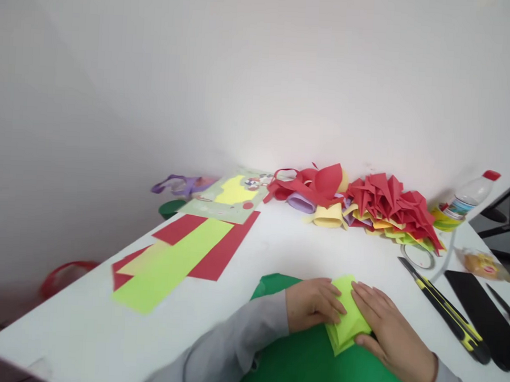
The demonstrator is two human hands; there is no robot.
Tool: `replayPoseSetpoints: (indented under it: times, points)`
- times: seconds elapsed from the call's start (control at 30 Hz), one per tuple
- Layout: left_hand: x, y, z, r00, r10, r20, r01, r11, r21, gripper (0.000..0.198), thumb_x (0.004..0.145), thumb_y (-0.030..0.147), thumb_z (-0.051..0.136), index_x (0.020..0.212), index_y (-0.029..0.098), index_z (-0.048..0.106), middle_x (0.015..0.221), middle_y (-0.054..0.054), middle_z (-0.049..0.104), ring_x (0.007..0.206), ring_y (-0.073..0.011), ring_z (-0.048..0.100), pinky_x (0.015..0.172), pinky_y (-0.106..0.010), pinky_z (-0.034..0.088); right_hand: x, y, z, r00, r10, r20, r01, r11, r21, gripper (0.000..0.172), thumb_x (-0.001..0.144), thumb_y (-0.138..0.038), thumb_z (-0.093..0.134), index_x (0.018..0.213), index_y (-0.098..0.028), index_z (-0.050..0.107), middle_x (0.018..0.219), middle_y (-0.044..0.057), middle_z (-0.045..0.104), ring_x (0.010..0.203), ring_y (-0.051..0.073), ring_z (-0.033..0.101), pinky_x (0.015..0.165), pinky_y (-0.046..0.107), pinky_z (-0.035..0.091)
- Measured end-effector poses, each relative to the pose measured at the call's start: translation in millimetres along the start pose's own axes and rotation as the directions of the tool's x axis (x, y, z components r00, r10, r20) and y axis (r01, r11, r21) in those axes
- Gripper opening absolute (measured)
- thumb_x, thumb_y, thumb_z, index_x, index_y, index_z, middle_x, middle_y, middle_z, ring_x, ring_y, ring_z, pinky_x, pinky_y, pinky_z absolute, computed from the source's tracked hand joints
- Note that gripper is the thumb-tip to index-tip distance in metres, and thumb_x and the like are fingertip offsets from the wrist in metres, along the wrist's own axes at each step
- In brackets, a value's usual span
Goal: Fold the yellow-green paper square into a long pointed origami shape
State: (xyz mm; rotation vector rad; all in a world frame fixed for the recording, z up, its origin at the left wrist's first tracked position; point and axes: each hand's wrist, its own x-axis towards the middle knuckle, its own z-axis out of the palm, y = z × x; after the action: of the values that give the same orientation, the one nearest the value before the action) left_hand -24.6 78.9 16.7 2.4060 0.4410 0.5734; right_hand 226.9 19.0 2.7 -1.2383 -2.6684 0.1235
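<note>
Head view: left hand [315, 302], right hand [397, 335] touching folded paper [351, 318] over green sheet [314, 368]; can't tell if pinching. Cutter [445, 312] right of sheet.

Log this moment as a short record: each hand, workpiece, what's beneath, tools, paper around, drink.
Left hand: fingers on the lime paper
Right hand: fingers and thumb on it
Workpiece: folded lime paper
Beneath: green sheet
Tools, right: yellow-and-black cutter, scissors
Paper, left: lime strip over red sheets
Paper, back: red folded pieces
Drink: red-capped bottle, back right
</note>
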Motion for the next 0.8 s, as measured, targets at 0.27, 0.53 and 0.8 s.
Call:
replayPoseSetpoints:
  times: [0.27, 0.53, 0.8]
  points:
    - [2, -3, 5.3, 0.998, 0.032, -0.061, -0.036, 0.997, -0.074, 0.017, 0.088, 0.021, 0.058, 0.079, 0.023, 0.071, 0.094, -0.002, 0.076, 0.107, -0.0158, 0.065, 0.106, -0.031, 0.039, -1, 1, 1, 0.998, -0.022, -0.058, 0.022, 1.000, 0.009, 0.064, 0.093, -0.042, 0.049, 0.149, -0.023, 0.025, 0.148, 0.009, 0.037, 0.133, 0.029, 0.040, 0.107, 0.049, 0.039]
    - [6, 2, -1.0, 0.986, 0.043, -0.159, -0.071, 0.982, -0.173, 0.034, 0.091, 0.041, 0.048, 0.076, 0.023, 0.073, 0.083, -0.007, 0.077, 0.090, -0.0209, 0.071, 0.091, -0.036, 0.052, 6, -12, -12, 0.997, 0.072, 0.017, -0.073, 0.995, 0.068, 0.061, 0.092, -0.045, 0.050, 0.144, -0.017, 0.035, 0.148, 0.015, 0.038, 0.136, 0.028, 0.034, 0.111, 0.050, 0.031]
    - [6, 6, -8.3, 0.982, 0.030, -0.187, -0.065, 0.980, -0.186, 0.023, 0.089, 0.032, 0.056, 0.078, 0.022, 0.074, 0.080, -0.006, 0.077, 0.089, -0.0207, 0.070, 0.085, -0.034, 0.055, 10, -16, -18, 0.992, 0.108, 0.061, -0.114, 0.988, 0.107, 0.055, 0.095, -0.043, 0.043, 0.141, -0.014, 0.039, 0.148, 0.014, 0.037, 0.137, 0.027, 0.031, 0.112, 0.049, 0.028]
